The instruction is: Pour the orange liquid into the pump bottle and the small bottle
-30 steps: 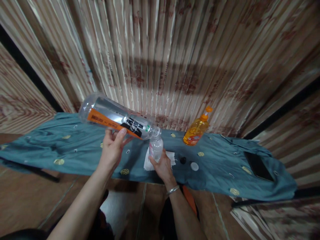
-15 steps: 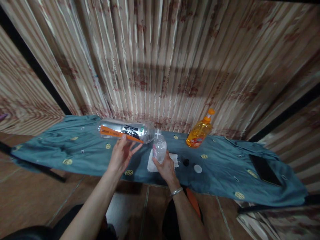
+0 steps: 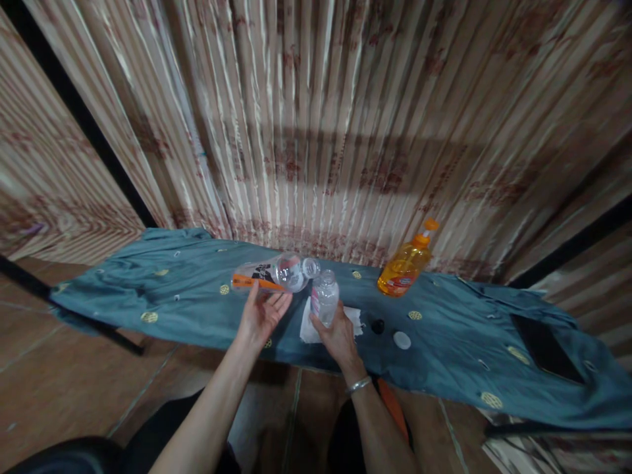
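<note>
My left hand [image 3: 260, 320] supports a large clear plastic bottle [image 3: 257, 276] with an orange and black label, its thumb on the near side and its other fingers stretched beneath. The bottle lies nearly sideways, its uncapped mouth facing right and toward me. Just right of that mouth, a smaller clear bottle [image 3: 326, 296] with a pinkish label stands about upright, gripped around its lower part by my right hand [image 3: 336, 336]. Its top is uncapped. Beneath it a white cloth or tissue [image 3: 307, 329] lies on the table. Any liquid inside either bottle is hard to make out.
A pump bottle of orange liquid [image 3: 402, 270] stands at the back right. A black cap [image 3: 378, 326] and a white cap [image 3: 401, 340] lie right of the tissue. Farther right is a flat black object [image 3: 546, 345]. A teal patterned cloth [image 3: 192, 303] covers the table; a curtain [image 3: 316, 131] hangs behind.
The large bottle's mouth has swung toward me and is seen apart from the small bottle's opening, which it was over before. The whole view has shifted slightly. Both hands keep their bottles.
</note>
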`<state>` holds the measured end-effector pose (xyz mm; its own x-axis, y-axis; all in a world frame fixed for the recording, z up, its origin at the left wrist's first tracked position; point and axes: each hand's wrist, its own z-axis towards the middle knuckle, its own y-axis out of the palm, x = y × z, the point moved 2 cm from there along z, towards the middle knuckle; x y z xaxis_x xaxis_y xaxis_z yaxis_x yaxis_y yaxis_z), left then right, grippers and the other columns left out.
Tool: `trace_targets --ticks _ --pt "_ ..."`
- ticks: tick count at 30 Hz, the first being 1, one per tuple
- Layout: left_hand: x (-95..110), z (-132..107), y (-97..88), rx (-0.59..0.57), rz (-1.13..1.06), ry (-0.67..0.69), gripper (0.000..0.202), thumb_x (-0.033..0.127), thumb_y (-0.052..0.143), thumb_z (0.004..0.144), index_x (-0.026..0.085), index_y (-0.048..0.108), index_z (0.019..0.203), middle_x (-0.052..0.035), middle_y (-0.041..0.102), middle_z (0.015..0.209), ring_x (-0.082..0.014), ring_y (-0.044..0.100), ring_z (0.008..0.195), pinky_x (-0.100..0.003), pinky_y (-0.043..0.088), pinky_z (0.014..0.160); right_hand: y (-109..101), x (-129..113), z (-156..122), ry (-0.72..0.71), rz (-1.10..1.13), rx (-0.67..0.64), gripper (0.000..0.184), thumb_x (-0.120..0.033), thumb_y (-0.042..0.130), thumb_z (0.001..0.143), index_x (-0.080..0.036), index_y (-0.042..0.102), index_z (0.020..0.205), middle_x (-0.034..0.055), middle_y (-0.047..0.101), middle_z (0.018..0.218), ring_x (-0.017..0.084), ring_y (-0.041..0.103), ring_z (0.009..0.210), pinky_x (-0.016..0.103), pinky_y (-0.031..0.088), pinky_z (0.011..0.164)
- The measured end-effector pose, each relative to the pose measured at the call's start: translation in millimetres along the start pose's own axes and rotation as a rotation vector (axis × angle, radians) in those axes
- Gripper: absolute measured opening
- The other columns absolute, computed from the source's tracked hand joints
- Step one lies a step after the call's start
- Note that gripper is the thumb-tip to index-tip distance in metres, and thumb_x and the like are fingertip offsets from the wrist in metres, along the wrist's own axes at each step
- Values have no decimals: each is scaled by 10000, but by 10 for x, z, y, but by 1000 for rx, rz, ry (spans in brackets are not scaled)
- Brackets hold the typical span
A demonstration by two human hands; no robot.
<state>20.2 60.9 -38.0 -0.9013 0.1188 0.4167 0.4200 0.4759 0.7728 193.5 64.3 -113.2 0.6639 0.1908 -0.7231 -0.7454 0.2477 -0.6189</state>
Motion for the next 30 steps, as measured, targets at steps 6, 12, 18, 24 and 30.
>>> trace_targets --ticks 6,12,18,24,30 --pt "-91 53 -64 5 -157 -129 487 409 424 941 33 482 1244 -216 659 956 -244 710 802 -287 608 588 24 34 -5 -4 -8 1 624 -490 597 813 -59 479 1249 198 702 1063 323 683 979 410 541 807" --pt "-14 99 -59 -39 -262 -154 500 402 395 947 58 456 1305 -213 664 982 -255 708 842 -300 610 553 37 49 -11 -5 -19 3 592 -489 586 822 -80 482 1237 182 703 1054 320 683 981 420 540 833" --pt "24 203 -115 -59 -153 -62 414 320 338 963 58 512 1232 -189 663 966 -210 707 862 -259 603 616 61 97 -5 33 -57 6 633 -523 601 797 -88 477 1239 180 709 1034 316 691 964 399 549 805" --pt "70 239 -405 57 226 247 272 181 579 823 85 585 1077 -157 659 938 -247 684 894 -372 586 737 38 77 -26 54 -47 -12 634 -546 571 805 -82 477 1226 177 712 1010 312 694 935 399 546 789" --pt "602 640 -459 175 639 833 1191 152 898 443 208 243 1436 -181 205 1562 -329 191 1449 -405 293 1119 3 20 -45 52 -8 -42 548 -524 539 841 -109 488 1197 162 711 1011 298 699 928 389 546 796"
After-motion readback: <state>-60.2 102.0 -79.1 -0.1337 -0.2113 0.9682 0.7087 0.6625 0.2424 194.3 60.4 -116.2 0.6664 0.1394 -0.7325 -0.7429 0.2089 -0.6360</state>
